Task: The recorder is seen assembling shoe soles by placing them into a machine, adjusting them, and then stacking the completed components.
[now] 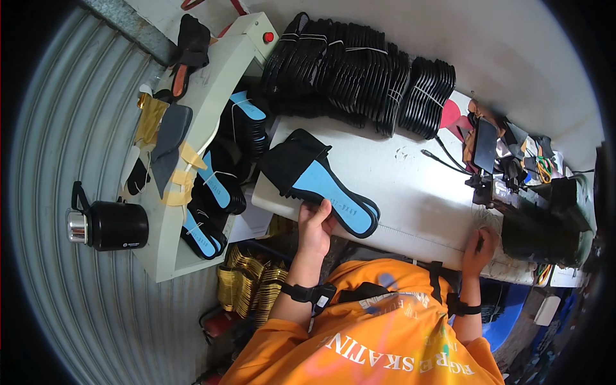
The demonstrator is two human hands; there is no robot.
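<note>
My left hand (316, 223) grips a small stack of black-edged shoe soles (333, 192) by the side, fingers underneath and thumb on the edge. The top sole shows a light blue face with handwritten marks. A wide black piece of material (292, 160) covers its far left end. Both lie over the front part of the white worktable (423, 199). At the table's front edge on the right, my right hand (480, 249) has its fingers curled. A small dark patch shows among them, and what it is I cannot make out. Beside that hand stands a dark machine (539, 221).
Bundles of black soles (353, 58) line the table's back. A pale shelf (212, 102) at left holds tied blue-faced soles (218, 186), with a black flask (119, 224) beside it. Gold-coloured pieces (247, 279) sit below. A phone (484, 146) stands near the machine.
</note>
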